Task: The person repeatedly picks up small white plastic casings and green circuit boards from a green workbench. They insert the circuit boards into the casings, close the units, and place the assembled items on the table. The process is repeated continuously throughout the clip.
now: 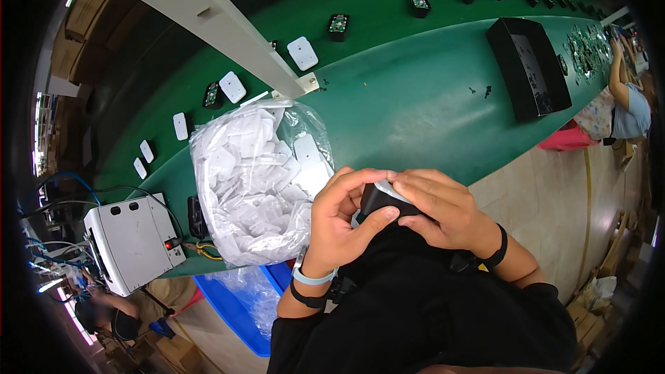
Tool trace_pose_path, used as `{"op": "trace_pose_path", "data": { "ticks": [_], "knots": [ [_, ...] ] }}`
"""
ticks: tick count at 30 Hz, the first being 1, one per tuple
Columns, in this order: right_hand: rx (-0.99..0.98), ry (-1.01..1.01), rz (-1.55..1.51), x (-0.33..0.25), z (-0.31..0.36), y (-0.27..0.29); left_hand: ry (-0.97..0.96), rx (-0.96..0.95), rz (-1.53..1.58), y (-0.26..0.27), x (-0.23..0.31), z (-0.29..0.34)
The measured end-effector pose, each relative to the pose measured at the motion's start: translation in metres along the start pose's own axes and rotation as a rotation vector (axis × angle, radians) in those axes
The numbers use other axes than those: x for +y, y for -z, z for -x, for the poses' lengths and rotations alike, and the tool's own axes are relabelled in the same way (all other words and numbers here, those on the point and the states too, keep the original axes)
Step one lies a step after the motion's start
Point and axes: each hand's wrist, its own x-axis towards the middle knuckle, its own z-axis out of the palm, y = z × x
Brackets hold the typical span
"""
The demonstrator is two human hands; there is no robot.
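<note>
Close to my body, both hands are wrapped round one small black plastic housing (375,199) with a white cover on its top. My left hand (339,218) grips its left side, thumb along the near face. My right hand (443,209) closes on the right side, its fingers lying over the white cover and hiding part of it. Just left of my hands, a clear plastic bag (317,125) full of white plastic covers (242,145) stands at the table edge.
Black housings with circuit boards (338,25) and white-covered pieces (302,53) line the green belt behind. A slanted metal post (228,24) meets the green table (409,104). A black box (516,69) stands right; a white machine (131,239), left. A blue bin (232,312) sits below; other people work nearby.
</note>
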Motion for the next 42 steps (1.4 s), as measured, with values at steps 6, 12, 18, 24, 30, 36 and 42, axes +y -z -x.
{"op": "trace_pose_path", "data": {
  "ticks": [6, 12, 18, 24, 30, 36, 42],
  "knots": [
    [0.007, 0.035, 0.009, 0.002, 0.005, 0.003, 0.094, -0.002, 0.045, -0.006, 0.003, 0.001],
    [0.023, 0.033, 0.023, 0.000, 0.010, 0.002, 0.124, -0.007, 0.131, -0.008, -0.001, 0.005],
    [0.040, 0.022, 0.019, -0.008, 0.011, 0.002, 0.041, -0.025, 0.003, -0.007, -0.001, 0.010],
    [0.095, -0.061, -0.115, -0.007, 0.017, 0.003, -0.010, 0.021, 0.042, -0.018, 0.000, 0.006],
    [0.193, -0.289, -0.701, 0.004, 0.023, -0.005, 0.013, 0.244, -0.103, -0.032, 0.005, 0.008],
    [0.170, -0.513, -1.215, 0.024, 0.029, -0.021, -0.057, 0.337, -0.453, -0.039, 0.001, 0.003],
    [0.337, -0.552, -1.357, 0.021, 0.031, -0.030, 0.049, 0.369, -0.355, -0.043, -0.003, -0.001]
  ]
}}
